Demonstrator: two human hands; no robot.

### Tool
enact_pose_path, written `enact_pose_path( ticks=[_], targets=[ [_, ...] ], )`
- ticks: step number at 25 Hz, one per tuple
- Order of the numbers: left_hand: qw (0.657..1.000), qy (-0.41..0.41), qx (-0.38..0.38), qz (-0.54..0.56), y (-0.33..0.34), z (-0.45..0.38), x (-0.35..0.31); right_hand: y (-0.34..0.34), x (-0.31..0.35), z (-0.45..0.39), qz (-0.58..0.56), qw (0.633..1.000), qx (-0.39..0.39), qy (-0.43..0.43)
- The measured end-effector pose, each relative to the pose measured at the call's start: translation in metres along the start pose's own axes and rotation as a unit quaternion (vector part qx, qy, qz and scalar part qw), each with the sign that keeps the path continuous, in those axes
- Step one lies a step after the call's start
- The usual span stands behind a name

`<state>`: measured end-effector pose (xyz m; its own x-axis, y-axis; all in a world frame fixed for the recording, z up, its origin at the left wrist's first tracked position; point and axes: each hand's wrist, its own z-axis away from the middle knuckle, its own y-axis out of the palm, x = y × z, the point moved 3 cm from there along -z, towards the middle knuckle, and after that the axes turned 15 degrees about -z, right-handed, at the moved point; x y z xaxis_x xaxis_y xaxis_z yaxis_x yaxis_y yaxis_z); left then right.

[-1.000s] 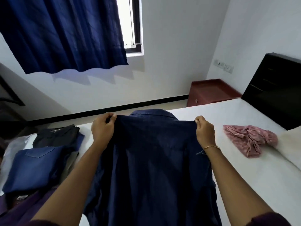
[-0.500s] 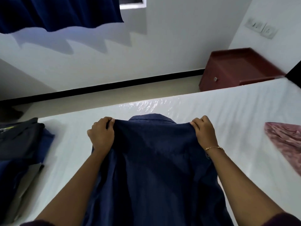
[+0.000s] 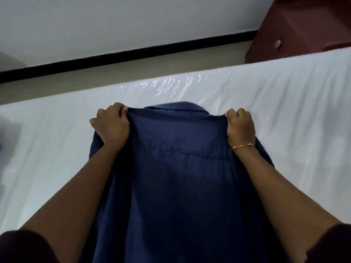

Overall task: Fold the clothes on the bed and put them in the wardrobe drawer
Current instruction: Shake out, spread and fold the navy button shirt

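From the head camera, looking down along both forearms, the person holds a dark navy blue button-up shirt of soft woven cloth (image 3: 176, 177) spread out over the white bed covered in glossy clear plastic (image 3: 294, 95). The left hand (image 3: 111, 126) is clenched on the shirt's left shoulder, fingers curled over the top edge and bunching the cloth; the right hand (image 3: 240, 126), with a thin gold bracelet (image 3: 242, 146) at the wrist, pinches the right shoulder the same way. Taking it by the two shoulder points seems meant to keep the back panel taut and square, so it can be laid flat on the bed as a base for folding.

The shirt shows its back: a stitched yoke seam runs across between the wrists, and the collar peeks up beyond the top edge, between the hands. The body hangs down towards the person and out of the bottom of the view, so its hem is hidden. The cloth looks limp and lightly creased, with the sides drooping under the forearms.

Past the bed lie a strip of floor, a black skirting line along the white wall, and a reddish-brown wooden bedside cabinet (image 3: 303, 29) at the upper right
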<state>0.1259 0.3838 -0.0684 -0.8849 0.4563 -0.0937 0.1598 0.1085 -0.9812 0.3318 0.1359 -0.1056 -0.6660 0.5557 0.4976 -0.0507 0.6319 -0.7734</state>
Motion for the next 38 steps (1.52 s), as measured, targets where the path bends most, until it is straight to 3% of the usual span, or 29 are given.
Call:
enact_pose_path(
  ticks=[4, 7, 10, 13, 20, 24, 27, 30, 33, 38],
  targets=[
    [0.998, 0.016, 0.012, -0.051, 0.024, 0.001, 0.000, 0.011, -0.002, 0.000, 0.080, 0.996, -0.015, -0.022],
    [0.996, 0.021, 0.047, -0.069, 0.022, 0.007, -0.001, 0.014, -0.001, 0.001, 0.117, 0.993, 0.030, -0.004],
    [0.998, 0.024, 0.044, -0.039, 0.007, 0.025, 0.000, 0.004, 0.008, 0.005, 0.130, 0.978, 0.120, 0.114],
    [0.998, 0.056, 0.005, 0.007, -0.020, 0.056, -0.004, -0.024, 0.027, 0.030, 0.092, 0.974, 0.106, 0.177],
    [0.969, 0.224, -0.002, 0.100, -0.058, 0.172, -0.040, -0.110, 0.035, 0.139, 0.053, 0.947, 0.131, 0.288],
    [0.941, 0.305, 0.060, 0.137, -0.066, 0.257, -0.066, -0.161, 0.024, 0.215, 0.066, 0.913, 0.177, 0.361],
    [0.920, 0.334, 0.155, 0.135, -0.064, 0.307, -0.082, -0.182, 0.016, 0.262, 0.025, 0.879, 0.247, 0.408],
    [0.893, 0.358, 0.250, 0.107, -0.060, 0.341, -0.094, -0.186, 0.012, 0.286, -0.032, 0.863, 0.306, 0.401],
    [0.888, 0.327, 0.309, 0.093, -0.056, 0.365, -0.100, -0.198, 0.004, 0.286, -0.090, 0.876, 0.274, 0.386],
    [0.926, 0.216, 0.295, 0.098, -0.057, 0.393, -0.116, -0.236, -0.023, 0.274, -0.095, 0.918, 0.178, 0.342]
  ],
)
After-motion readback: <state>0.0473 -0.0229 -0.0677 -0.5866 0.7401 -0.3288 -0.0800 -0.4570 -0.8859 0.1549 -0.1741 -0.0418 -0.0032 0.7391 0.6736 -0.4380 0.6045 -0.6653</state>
